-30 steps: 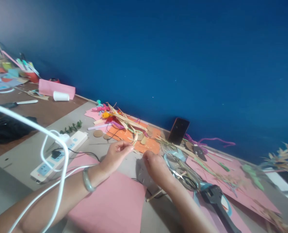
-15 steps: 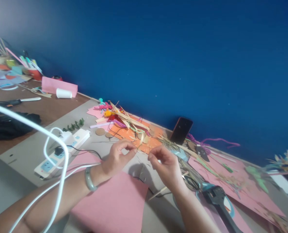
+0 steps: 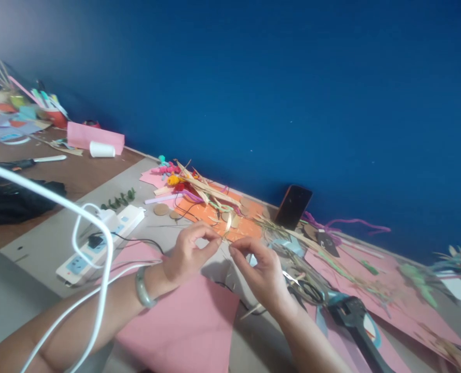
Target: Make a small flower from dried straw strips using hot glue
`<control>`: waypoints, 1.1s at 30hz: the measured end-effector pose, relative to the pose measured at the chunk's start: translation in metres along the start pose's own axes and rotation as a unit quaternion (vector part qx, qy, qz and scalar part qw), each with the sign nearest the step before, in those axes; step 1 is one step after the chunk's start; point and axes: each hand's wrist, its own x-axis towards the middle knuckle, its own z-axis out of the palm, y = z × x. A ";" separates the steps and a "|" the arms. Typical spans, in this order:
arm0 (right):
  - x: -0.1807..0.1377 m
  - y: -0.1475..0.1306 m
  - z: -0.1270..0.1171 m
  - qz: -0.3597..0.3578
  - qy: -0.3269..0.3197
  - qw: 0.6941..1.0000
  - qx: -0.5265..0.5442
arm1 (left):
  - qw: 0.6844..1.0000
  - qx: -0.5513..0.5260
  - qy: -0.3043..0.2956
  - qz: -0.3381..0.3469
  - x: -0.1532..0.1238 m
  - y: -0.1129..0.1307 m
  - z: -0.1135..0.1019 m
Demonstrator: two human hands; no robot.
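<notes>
My left hand hovers above the table, thumb and forefinger pinched on a thin pale straw strip. A grey-green bangle sits on that wrist. My right hand is close beside it, its fingertips pinched together near the same strip; what they grip is too small to make out. Below both hands lie a pink paper sheet and a thin black cord.
A white power strip with a thick white cable lies at the left. An orange sheet carries straw and pipe cleaners. A dark phone leans on the blue wall. Scissors and a black glue gun lie at the right.
My right hand rose from the table and moved left until its fingertips met the left hand's. The left hand stayed pinched on the strip.
</notes>
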 end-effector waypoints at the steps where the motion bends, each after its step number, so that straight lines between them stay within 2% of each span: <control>1: 0.000 0.000 0.001 0.000 -0.002 1.000 0.000 | 1.000 0.000 -0.001 0.001 0.000 0.001 0.000; 8: 0.000 0.001 0.003 0.002 -0.008 1.000 0.000 | 1.000 -0.007 -0.005 -0.030 -0.002 0.000 0.001; 17: -0.001 0.005 0.004 0.000 -0.010 1.000 -0.008 | 0.999 -0.015 -0.009 -0.031 -0.004 0.000 0.001; 28: -0.005 0.006 0.009 -0.104 0.031 0.990 -0.086 | 0.997 -0.053 -0.008 -0.055 -0.005 -0.008 0.004; 33: -0.005 0.004 0.012 -0.090 0.038 0.993 -0.071 | 0.998 -0.045 -0.011 -0.050 -0.005 -0.007 0.004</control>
